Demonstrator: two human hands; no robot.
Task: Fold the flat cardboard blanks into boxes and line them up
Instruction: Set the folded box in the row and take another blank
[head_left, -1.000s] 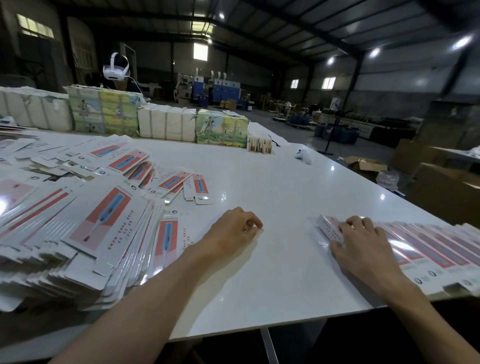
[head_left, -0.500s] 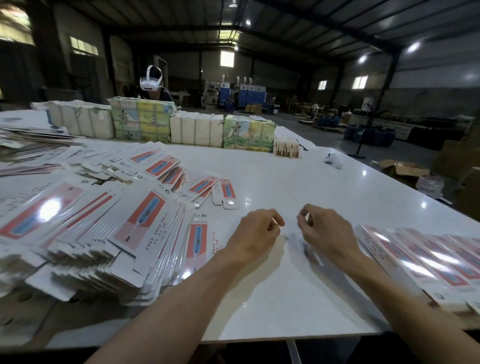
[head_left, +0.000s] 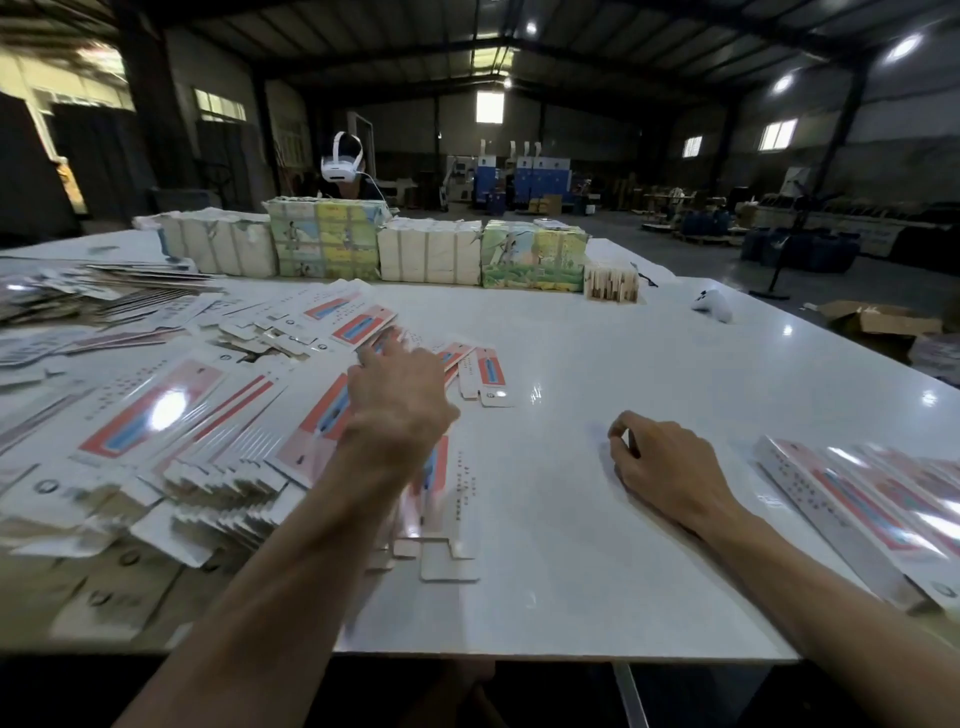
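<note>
Flat white cardboard blanks with red and blue printed panels (head_left: 156, 415) lay in a wide fanned heap on the glossy white table (head_left: 623, 571), spread beneath and on the little-finger side of the left hand (head_left: 400, 395).

In the head view, the left hand reached out over that heap with its fingers (head_left: 371, 361) stretched forward and fairly flat, the tips over or on one red-and-blue blank (head_left: 363, 325). The blur made it impossible to tell whether they actually touched it, and nothing was gripped. A few loose blanks (head_left: 485, 371) lay just beside the thumb side of those fingers.

The right hand (head_left: 670, 467) rested on bare tabletop with its fingers loosely curled, thumb and forefinger close together, and nothing visible between them. Well out past its little-finger side ran a tight row of long, narrow folded boxes (head_left: 857, 504), laid side by side.

Far beyond both sets of fingertips stood wrapped paper bundles, white and picture-printed (head_left: 426, 254), with a person in a white headset (head_left: 341, 166) behind them.

The step in hand looked like fetching the next blank. That move would call for the left fingers to peel a single sheet off the slippery overlapping stack and bring it to the open space beside the right fingers for folding.
</note>
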